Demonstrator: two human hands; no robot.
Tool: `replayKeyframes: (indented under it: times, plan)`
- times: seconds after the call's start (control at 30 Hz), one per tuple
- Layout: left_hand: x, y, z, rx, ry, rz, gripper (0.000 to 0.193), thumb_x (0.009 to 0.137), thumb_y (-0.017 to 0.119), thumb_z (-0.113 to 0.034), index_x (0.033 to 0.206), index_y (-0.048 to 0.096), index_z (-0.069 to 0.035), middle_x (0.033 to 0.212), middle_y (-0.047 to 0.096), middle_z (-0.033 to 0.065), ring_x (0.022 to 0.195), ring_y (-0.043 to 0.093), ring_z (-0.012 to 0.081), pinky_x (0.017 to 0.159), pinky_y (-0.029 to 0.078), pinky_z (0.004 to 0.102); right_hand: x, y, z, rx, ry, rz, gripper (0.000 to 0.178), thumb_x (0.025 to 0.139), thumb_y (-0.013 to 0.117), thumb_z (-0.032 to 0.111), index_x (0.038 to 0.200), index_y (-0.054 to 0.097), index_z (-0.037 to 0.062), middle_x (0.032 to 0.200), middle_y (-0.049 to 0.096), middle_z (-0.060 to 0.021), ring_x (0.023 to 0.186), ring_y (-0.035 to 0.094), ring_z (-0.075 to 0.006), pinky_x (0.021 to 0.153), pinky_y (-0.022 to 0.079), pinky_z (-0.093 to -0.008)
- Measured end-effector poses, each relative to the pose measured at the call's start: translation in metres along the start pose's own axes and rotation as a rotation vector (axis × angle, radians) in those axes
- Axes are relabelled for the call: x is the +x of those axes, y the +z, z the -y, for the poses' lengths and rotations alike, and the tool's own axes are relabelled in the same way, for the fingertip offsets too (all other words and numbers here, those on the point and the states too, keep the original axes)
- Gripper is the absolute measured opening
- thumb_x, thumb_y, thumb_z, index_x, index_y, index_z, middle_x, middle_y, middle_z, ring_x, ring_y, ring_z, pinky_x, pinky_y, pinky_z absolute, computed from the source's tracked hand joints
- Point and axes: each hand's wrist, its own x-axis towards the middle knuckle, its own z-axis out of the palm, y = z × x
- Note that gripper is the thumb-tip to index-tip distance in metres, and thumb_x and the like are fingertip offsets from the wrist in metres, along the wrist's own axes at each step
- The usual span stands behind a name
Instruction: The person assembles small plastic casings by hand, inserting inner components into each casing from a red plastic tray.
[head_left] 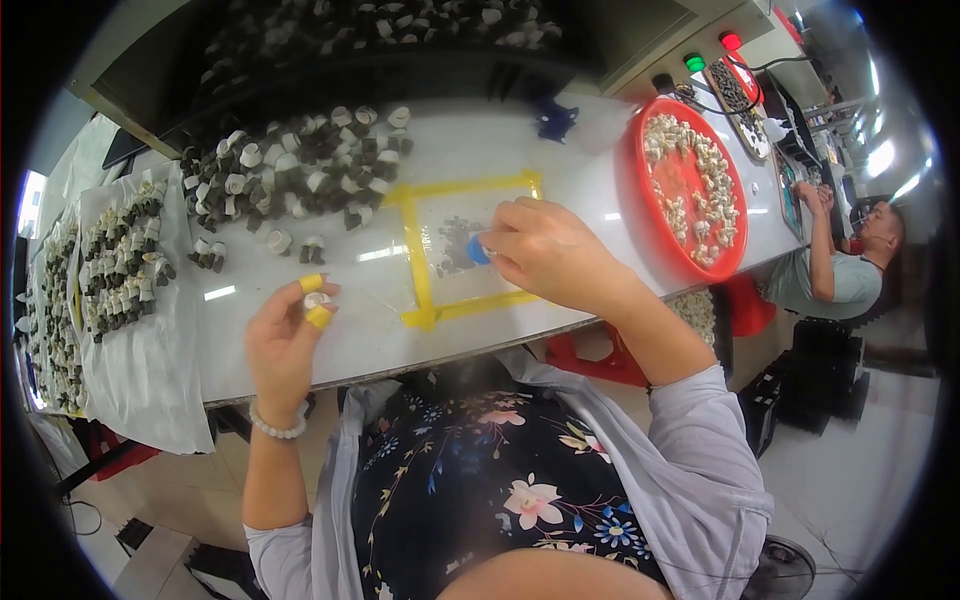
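Note:
My left hand (pixel 278 345), yellow tape on thumb and finger, pinches a small whitish piece (pixel 317 299) above the table's near edge. Bent over a yellow tape frame (pixel 416 262), my right hand (pixel 565 252) grips a small blue round object (pixel 478 250); my fingers hide part of it. Dark smudges or bits (pixel 452 238) mark the surface inside the frame. Many small dark-and-white pieces (pixel 300 170) lie loosely beyond my left hand. To the right, a red oval tray (pixel 648 205) holds many small cream pieces (pixel 668 135).
White sheets (pixel 150 370) with rows of similar pieces lie at far left. A dark-fronted housing (pixel 130 75) overhangs the table's back. A blue crumpled-looking item (pixel 557 118) rests near it. Red (pixel 730 40) and green lights (pixel 694 62) are at upper right. A co-worker (pixel 830 270) sits beyond the tray.

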Motion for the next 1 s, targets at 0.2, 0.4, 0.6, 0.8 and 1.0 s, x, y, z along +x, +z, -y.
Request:
replayKeyframes:
  times: [0.2,0.4,0.6,0.8,1.0]
  plan:
    - [-0.013,0.046,-0.004,-0.669,-0.207,-0.107,0.014,0.088,0.056,-0.013,0.097,0.053,-0.002,0.077,0.061,0.0128,0.051,0.051,0.0111,0.046,0.039,0.0188,-0.006,0.002,-0.001,0.261,0.115,-0.089,0.019,0.071,0.063,0.003,0.09,0.065,0.0027,0.081,0.058,-0.0092,0.073,0.057,-0.0243,0.065,0.046,-0.0312]
    - [-0.017,0.078,-0.003,-0.973,-0.365,0.022,0.025,0.096,0.039,-0.021,0.108,0.048,-0.002,0.083,0.048,0.0054,0.061,0.039,0.0088,0.053,0.034,0.0209,-0.014,0.006,-0.001,0.59,0.264,-0.2,0.025,0.071,0.066,0.0,0.096,0.064,0.0021,0.086,0.061,-0.0083,0.075,0.057,-0.0166,0.069,0.045,-0.0257]
    - [-0.011,0.087,-0.016,-0.882,-0.44,0.221,0.028,0.094,0.043,-0.024,0.114,0.041,-0.004,0.077,0.044,0.0052,0.058,0.041,0.0118,0.052,0.036,0.0222,-0.02,0.007,0.0,0.868,0.387,-0.177,0.025,0.075,0.065,0.0,0.1,0.063,-0.0012,0.091,0.06,-0.0074,0.08,0.055,-0.0126,0.072,0.044,-0.0247]
    - [-0.012,0.091,-0.002,-0.966,-0.414,0.24,0.034,0.088,0.052,-0.005,0.12,0.041,-0.001,0.092,0.058,0.0102,0.069,0.056,0.0138,0.064,0.047,0.025,-0.022,0.007,0.005,1.011,0.4,-0.134,0.025,0.076,0.064,0.0,0.101,0.062,-0.0022,0.094,0.059,-0.0079,0.084,0.053,-0.0131,0.075,0.043,-0.0243]
    - [-0.012,0.094,-0.001,-1.015,-0.461,0.168,0.021,0.084,0.058,0.0,0.105,0.056,0.002,0.098,0.063,0.0118,0.077,0.062,0.0173,0.068,0.054,0.0295,-0.02,0.003,0.017,0.959,0.31,-0.114,0.024,0.074,0.065,0.001,0.099,0.064,-0.0015,0.092,0.061,-0.0095,0.085,0.056,-0.0159,0.075,0.043,-0.0256]
